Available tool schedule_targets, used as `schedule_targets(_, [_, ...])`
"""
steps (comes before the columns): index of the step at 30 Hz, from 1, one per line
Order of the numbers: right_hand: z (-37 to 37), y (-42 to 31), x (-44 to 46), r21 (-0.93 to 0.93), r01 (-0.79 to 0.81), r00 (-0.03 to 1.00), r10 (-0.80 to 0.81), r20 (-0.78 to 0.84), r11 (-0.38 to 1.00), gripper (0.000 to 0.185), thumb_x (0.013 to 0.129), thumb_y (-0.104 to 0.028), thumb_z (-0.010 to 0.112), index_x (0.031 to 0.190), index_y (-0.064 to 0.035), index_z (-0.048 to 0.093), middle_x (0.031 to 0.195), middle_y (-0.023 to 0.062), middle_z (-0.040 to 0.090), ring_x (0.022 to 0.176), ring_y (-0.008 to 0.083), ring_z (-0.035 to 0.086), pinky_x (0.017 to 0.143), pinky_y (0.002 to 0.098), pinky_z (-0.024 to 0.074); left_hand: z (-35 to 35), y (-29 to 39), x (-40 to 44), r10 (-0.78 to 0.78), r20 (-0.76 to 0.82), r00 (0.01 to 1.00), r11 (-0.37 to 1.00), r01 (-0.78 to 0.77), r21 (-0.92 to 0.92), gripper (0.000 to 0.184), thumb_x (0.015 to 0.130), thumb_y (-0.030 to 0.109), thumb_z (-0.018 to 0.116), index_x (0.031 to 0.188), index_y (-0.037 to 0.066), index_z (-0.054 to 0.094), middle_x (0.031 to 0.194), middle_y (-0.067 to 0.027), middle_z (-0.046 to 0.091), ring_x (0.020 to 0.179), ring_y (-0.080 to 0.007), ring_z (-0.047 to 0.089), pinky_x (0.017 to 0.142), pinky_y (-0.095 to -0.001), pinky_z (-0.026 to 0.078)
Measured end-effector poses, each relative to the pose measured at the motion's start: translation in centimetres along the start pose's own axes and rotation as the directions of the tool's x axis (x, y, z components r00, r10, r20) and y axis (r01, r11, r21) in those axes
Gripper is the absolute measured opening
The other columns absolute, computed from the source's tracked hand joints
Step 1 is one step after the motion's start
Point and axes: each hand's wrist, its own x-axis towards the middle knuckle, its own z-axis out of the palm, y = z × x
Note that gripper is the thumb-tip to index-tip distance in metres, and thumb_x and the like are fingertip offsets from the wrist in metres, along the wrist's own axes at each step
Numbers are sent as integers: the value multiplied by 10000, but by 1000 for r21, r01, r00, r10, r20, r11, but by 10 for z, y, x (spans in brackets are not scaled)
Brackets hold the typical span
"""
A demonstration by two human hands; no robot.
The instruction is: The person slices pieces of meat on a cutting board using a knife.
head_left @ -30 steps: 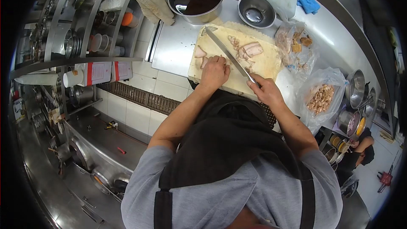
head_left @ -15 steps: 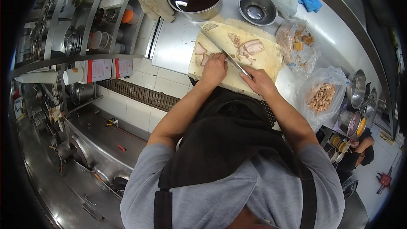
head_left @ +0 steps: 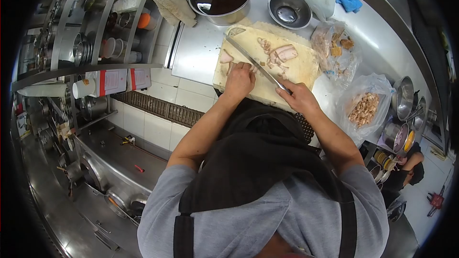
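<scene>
My right hand [head_left: 301, 97] is closed round the handle of a long knife [head_left: 256, 64], whose blade lies slantwise over the pale cutting board [head_left: 303, 70] with its tip toward the far left corner. Left of the blade, my left hand [head_left: 240, 82] presses curled fingers down on a piece of meat, mostly hidden under them. A pale piece of meat [head_left: 225, 57] lies just beyond that hand. Across the blade, a larger slab of cooked meat [head_left: 286, 53] and several small scraps [head_left: 275, 61] rest on the board.
Behind the board stand a pot of dark liquid [head_left: 224, 5] and a steel bowl [head_left: 290, 9]. To the right are a plastic bag of brown chunks [head_left: 336, 51] and a bag of diced meat [head_left: 363, 110]. A blue cloth [head_left: 349, 0] lies farther back. Another person [head_left: 406, 174] is at far right.
My right hand and the knife have shifted slightly right and toward me, opening a gap between the blade and my left fingers. My left hand has moved only a little.
</scene>
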Motion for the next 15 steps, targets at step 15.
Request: schedule_targets(15, [12,-19,21,12,-74,997,74,-10,997,339,969,-312,641,1183,-54,692,812,261,670,767,446,644,716,482,513,-4,-2,-4,53,4,999,998,-53,18,214,791,50,666,972,-64,657,965,-241,660,938,-405,627,884,-473,508])
